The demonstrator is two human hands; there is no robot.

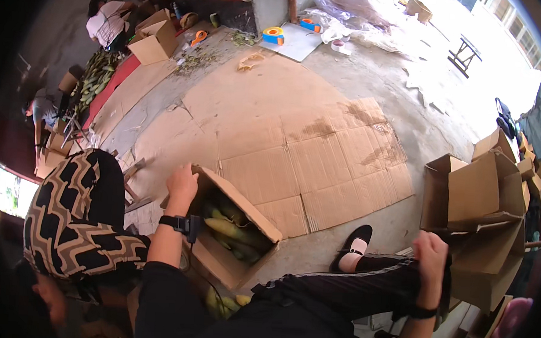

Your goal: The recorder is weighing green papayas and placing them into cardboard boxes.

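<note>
My left hand (183, 186), wearing a dark wrist strap with a device, grips the upper rim of an open cardboard box (261, 226). The box is tilted and holds several long green-yellow vegetables (233, 231). More of them (214, 302) show below it, partly hidden by my body. My right hand (431, 251) is raised by my dark-trousered knee, fingers curled; whether it holds anything is hidden. Beside my left arm sits a person in patterned clothing (66, 213).
Flattened cardboard (344, 160) covers the floor ahead. Open boxes (477, 186) stand at the right. Two co-workers (107, 23) are at the left near a green vegetable pile (98, 77). Tape dispensers (273, 36), plastic sheeting (352, 8) and a stand (463, 57) lie farther back.
</note>
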